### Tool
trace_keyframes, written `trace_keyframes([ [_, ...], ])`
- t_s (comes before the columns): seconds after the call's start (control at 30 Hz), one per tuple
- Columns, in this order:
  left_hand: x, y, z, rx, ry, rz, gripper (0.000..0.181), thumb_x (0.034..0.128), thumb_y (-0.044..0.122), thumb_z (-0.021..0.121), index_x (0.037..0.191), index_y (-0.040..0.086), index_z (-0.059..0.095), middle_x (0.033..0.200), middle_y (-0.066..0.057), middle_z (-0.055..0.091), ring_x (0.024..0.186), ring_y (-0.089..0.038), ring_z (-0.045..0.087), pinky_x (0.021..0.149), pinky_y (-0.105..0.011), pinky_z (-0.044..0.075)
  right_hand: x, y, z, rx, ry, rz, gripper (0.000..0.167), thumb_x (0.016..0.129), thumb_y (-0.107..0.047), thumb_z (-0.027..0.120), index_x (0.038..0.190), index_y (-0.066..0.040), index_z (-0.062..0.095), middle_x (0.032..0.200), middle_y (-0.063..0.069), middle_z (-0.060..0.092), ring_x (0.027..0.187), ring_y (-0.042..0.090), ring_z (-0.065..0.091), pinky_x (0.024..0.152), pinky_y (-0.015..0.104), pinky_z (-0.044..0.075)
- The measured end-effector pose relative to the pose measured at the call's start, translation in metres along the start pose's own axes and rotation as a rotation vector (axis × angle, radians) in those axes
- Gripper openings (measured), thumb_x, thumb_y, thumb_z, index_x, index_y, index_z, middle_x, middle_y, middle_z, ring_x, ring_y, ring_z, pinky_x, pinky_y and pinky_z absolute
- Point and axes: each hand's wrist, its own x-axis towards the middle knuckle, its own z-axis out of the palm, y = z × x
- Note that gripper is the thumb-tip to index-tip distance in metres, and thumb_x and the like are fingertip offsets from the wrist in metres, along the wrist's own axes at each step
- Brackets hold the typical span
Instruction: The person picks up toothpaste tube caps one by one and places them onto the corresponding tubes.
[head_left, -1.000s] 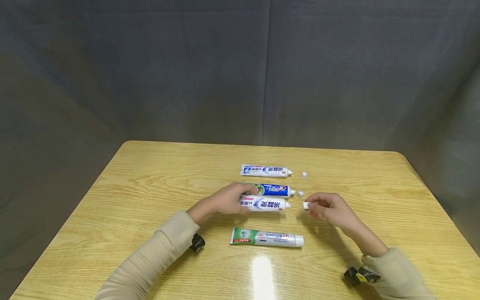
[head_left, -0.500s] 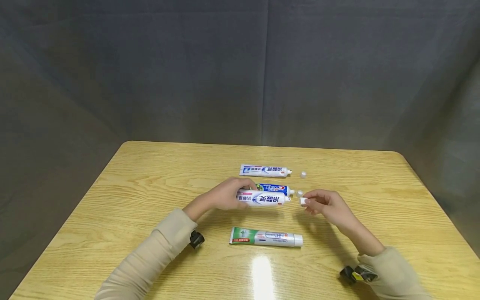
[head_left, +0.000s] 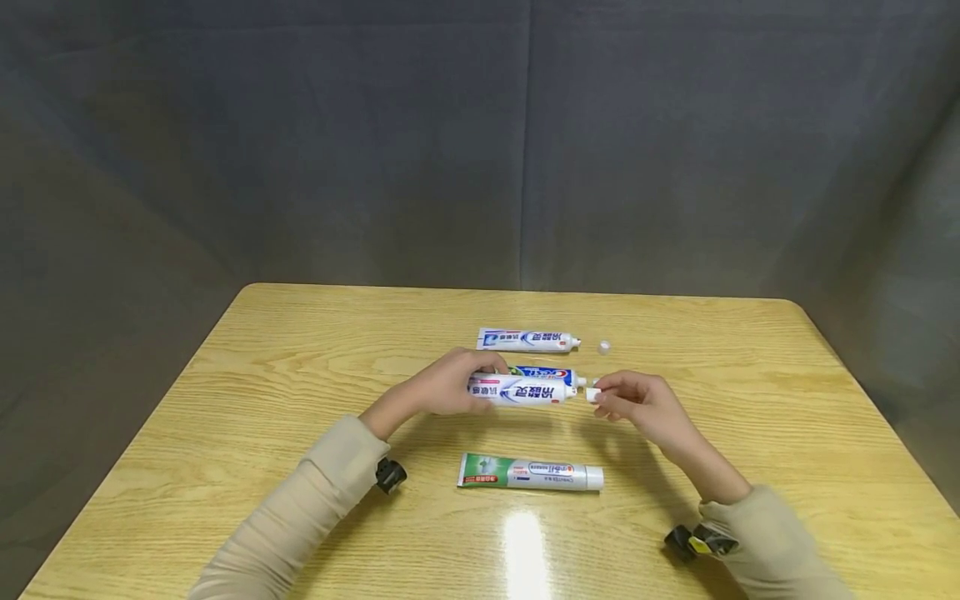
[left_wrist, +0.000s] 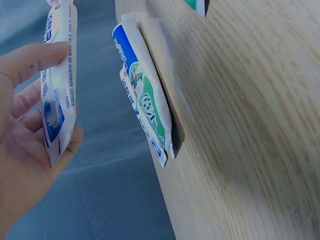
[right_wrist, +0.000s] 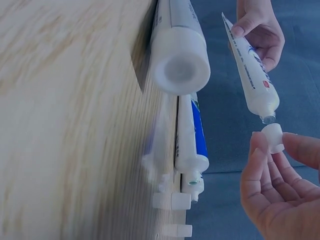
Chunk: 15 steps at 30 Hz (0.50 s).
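Observation:
My left hand (head_left: 450, 383) grips a white and blue toothpaste tube (head_left: 521, 389) by its tail half and holds it above the table, nozzle to the right. In the left wrist view the thumb lies on one side of the tube (left_wrist: 61, 75) and the fingers on the other. My right hand (head_left: 648, 408) pinches a small white cap (head_left: 592, 394) between thumb and fingers. In the right wrist view the cap (right_wrist: 273, 138) is just off the uncapped nozzle (right_wrist: 268, 119), with a slight gap. Behind the held tube, a blue toothpaste tube (head_left: 546, 372) is partly hidden.
An uncapped white tube (head_left: 525, 340) lies at the back with a loose cap (head_left: 604, 347) beside its nozzle. A capped green and silver tube (head_left: 528, 473) lies nearer the front. A second loose cap (right_wrist: 181, 201) stands by the blue tube. A dark curtain (head_left: 390, 167) hangs behind the table.
The left hand has lifted the white tube off the table and moved it slightly back. The right hand has brought the cap leftward, closer to the nozzle.

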Motion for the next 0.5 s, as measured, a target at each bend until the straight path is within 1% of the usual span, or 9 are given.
trace_keyframes([
  [0.33,0.0009,0.0,0.002,0.018,0.03,0.033,0.035,0.0729,0.008,0.074,0.105,0.007,0.059,0.088,0.0,0.063,0.07,-0.008,0.054,0.062,-0.023,0.045,0.0036,0.0015,0.0062,0.007,0.023,0.011,0.021,0.086,-0.001,0.057,0.103,0.013,0.056,0.094,0.031,0.059,0.073,0.013,0.063,0.069,0.036,0.051],
  [0.5,0.0014,0.0006,0.003,0.01,0.042,0.041,0.034,0.0725,0.007,0.074,0.103,0.008,0.059,0.085,0.001,0.063,0.068,-0.009,0.054,0.06,-0.023,0.045,0.0036,0.0014,0.0075,0.018,0.031,0.002,0.021,0.086,0.002,0.057,0.102,0.014,0.056,0.093,0.032,0.059,0.073,0.012,0.063,0.068,0.034,0.051],
])
